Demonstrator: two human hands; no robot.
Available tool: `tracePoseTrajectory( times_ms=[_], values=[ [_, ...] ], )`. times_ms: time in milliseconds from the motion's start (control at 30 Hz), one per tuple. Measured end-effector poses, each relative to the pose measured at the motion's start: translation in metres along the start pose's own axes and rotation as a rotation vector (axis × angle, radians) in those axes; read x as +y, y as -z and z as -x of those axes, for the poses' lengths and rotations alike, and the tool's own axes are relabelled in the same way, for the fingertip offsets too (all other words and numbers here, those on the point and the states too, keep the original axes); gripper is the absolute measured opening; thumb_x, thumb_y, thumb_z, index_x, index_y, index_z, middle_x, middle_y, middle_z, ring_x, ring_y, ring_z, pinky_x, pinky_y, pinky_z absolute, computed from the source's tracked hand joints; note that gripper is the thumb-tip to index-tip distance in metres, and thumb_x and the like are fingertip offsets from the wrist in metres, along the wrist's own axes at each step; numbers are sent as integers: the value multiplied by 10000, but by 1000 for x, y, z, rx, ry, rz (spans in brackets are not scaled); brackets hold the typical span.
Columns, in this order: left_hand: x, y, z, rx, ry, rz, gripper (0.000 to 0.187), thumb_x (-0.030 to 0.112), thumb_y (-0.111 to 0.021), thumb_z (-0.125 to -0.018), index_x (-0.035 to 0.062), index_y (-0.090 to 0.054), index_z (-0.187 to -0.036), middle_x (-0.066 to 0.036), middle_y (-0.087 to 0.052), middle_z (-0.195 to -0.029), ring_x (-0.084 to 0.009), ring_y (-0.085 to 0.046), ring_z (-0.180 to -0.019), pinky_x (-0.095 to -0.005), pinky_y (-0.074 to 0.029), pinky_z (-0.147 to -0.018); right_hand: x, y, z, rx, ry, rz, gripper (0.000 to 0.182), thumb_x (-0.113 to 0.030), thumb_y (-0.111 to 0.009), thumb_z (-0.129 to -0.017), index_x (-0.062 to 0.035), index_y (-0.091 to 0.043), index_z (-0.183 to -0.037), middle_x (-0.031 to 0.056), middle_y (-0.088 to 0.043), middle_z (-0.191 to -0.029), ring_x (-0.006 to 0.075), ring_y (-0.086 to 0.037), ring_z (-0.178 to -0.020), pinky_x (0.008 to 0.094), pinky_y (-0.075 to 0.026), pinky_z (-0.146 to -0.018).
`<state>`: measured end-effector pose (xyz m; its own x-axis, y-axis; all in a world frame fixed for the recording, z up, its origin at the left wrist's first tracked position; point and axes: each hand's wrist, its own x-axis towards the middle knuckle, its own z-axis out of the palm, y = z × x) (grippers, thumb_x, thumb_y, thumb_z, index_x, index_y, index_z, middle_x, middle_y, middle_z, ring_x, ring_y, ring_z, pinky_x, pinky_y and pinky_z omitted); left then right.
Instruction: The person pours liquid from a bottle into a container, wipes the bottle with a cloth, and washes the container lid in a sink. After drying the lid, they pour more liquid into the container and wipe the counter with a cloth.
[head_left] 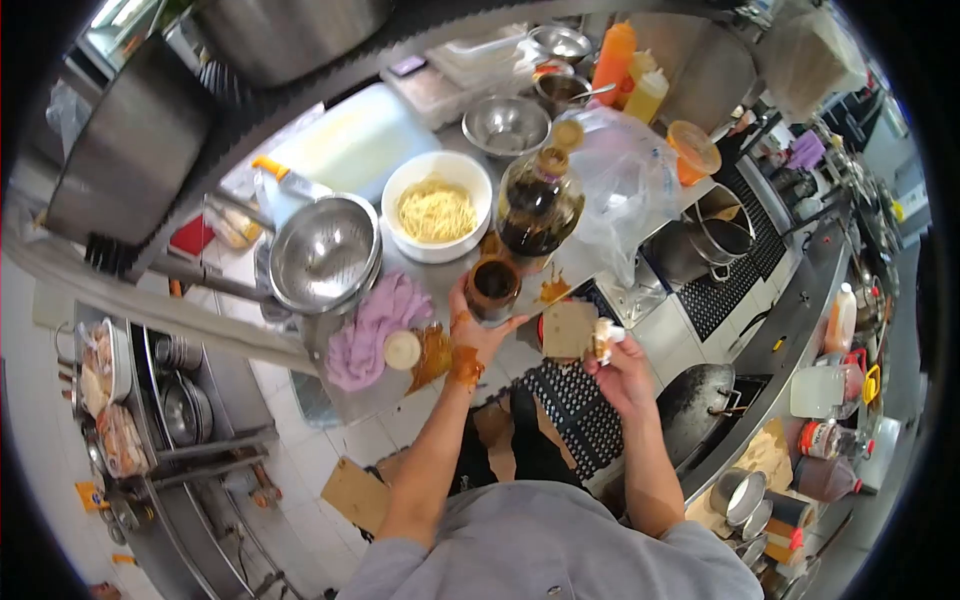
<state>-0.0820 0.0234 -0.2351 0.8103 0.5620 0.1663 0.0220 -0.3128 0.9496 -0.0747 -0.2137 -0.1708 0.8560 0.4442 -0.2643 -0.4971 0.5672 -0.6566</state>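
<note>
My left hand (pixel 482 338) is wrapped round an open jar (pixel 493 290) with dark brown contents, held at the counter's front edge. Brown sauce smears that wrist. Between the fingers of my right hand (pixel 626 376) is a crumpled white wad (pixel 603 342) with brown stains, perhaps tissue. A pale round lid (pixel 402 350) lies beside a brown sauce spill (pixel 432 358) and a purple cloth (pixel 378 332). Behind the jar stands a big bottle of dark liquid (pixel 540 205). Left of it, a white bowl (pixel 396 190) contains yellow noodles (pixel 437 212).
A metal colander (pixel 325 252) and a knife with an orange handle (pixel 290 177) are at the left. Behind are a white cutting board (pixel 350 140), a steel bowl (pixel 506 125) and an orange squeeze bottle (pixel 613 58). A plastic bag (pixel 620 190) and pots (pixel 690 250) are to the right.
</note>
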Motion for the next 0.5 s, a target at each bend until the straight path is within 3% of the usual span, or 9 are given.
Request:
tracePoseTrajectory(
  times_ms=[67,200,333,367,467,500],
  values=[
    [1,17,18,-34,-29,-39,1043,245,-909,-573,-19,-291,-1370,-189,-402,-1347,-286,-422,-1255,-391,-382,-1030,2,26,2,9,8,67,230,-113,-568,-922,0,-567,-1122,72,-617,-927,170,-565,-717,279,-475,-644],
    [5,42,37,-97,101,7,991,230,-892,-603,23,-305,-1374,-145,-422,-1329,-279,-446,-1218,-411,-401,-1009,18,33,14,102,-2,-10,274,-119,-555,-933,-4,-526,-1180,72,-608,-954,176,-566,-766,286,-486,-674],
    [-2,68,51,-214,71,-26,889,185,-858,-657,50,-336,-1363,-137,-456,-1307,-245,-517,-1149,-384,-462,-937,49,44,30,80,1,-43,260,-119,-549,-937,-36,-538,-1182,70,-608,-963,184,-565,-790,301,-490,-699],
    [-4,73,56,-202,13,-36,755,136,-820,-701,53,-402,-1324,-114,-488,-1280,-227,-551,-1100,-359,-482,-903,57,42,36,64,0,-82,243,-108,-549,-937,-33,-555,-1168,76,-619,-973,191,-577,-798,301,-498,-697],
    [1,98,75,-209,12,-13,651,90,-789,-731,55,-449,-1286,-85,-514,-1256,-197,-567,-1063,-325,-494,-872,84,45,46,19,-48,-156,213,-94,-542,-939,-42,-564,-1144,82,-617,-951,206,-595,-806,310,-510,-697],
    [6,109,82,-177,-19,-52,553,62,-759,-754,56,-497,-1240,-59,-548,-1213,-158,-596,-983,-284,-511,-808,93,42,50,45,-80,-161,220,-90,-541,-938,-45,-560,-1153,81,-615,-949,208,-595,-808,309,-511,-698]
  ],
)
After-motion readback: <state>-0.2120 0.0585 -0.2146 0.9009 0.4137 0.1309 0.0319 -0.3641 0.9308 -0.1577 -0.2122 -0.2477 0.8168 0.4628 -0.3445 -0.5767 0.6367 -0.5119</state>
